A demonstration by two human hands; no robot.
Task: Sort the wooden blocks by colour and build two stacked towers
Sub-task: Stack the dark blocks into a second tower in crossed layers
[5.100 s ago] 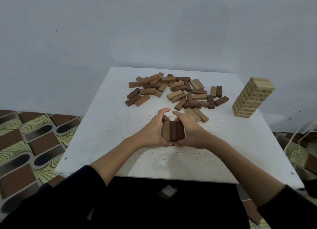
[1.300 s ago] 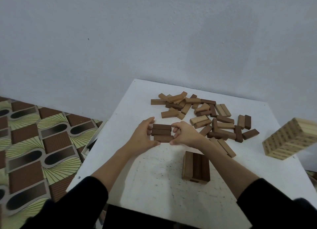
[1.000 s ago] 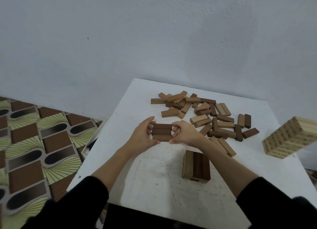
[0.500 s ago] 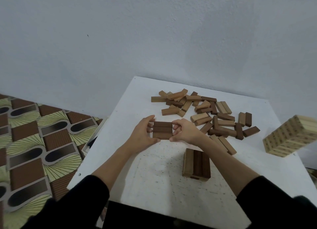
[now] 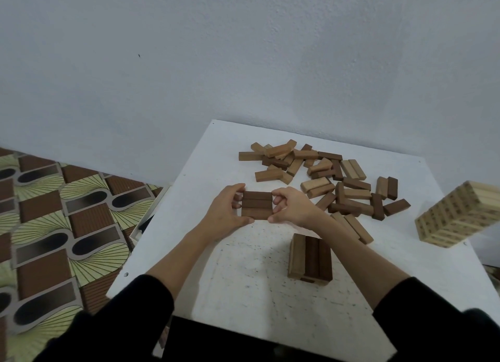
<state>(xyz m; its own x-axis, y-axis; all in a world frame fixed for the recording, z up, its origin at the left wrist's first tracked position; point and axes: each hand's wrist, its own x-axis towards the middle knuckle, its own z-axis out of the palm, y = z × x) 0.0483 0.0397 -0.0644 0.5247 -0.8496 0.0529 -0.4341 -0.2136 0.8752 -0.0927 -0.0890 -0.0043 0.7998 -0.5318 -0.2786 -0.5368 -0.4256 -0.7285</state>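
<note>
Three dark brown blocks (image 5: 256,205) lie side by side as one flat row, held between both hands above the white table (image 5: 243,267). My left hand (image 5: 226,212) grips the row's left ends with thumb and fingers curled. My right hand (image 5: 290,207) grips the right ends the same way. A low brown stack (image 5: 309,258) of two layers stands near the table's middle, to the right of and nearer than the held row. A loose pile of brown and tan blocks (image 5: 324,177) is spread across the far side.
A pale wooden tower (image 5: 457,218) stands at the table's right edge. The table's left edge drops to a patterned floor (image 5: 54,212). A grey wall rises right behind the table.
Both hands have squeezed the three dark blocks into a tight row and lifted it slightly. The view has shifted a little; the brown stack and the pile have stayed put.
</note>
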